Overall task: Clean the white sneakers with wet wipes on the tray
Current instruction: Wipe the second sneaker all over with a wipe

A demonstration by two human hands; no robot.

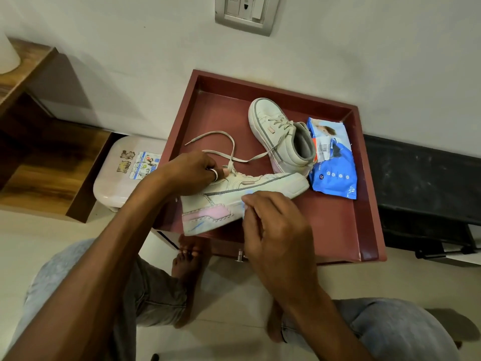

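Observation:
A dark red tray [335,225] lies on the floor by the wall. My left hand [192,173] grips the near white sneaker [260,186] at its laced top and holds it tilted on its side over the tray's front edge. Blue pen marks show on the sneaker's sole. My right hand [273,227] presses a small wet wipe [246,203] against the sneaker's side; most of the wipe is hidden under my fingers. The second white sneaker [276,131] stands upright at the back of the tray. A blue wet wipe pack [333,162] lies to its right.
A pale plastic box with stickers [122,173] sits left of the tray, beside a wooden shelf unit [46,157]. A black low unit [426,191] is to the right. A wall socket [247,11] is above. My knees and bare feet [187,261] are below the tray.

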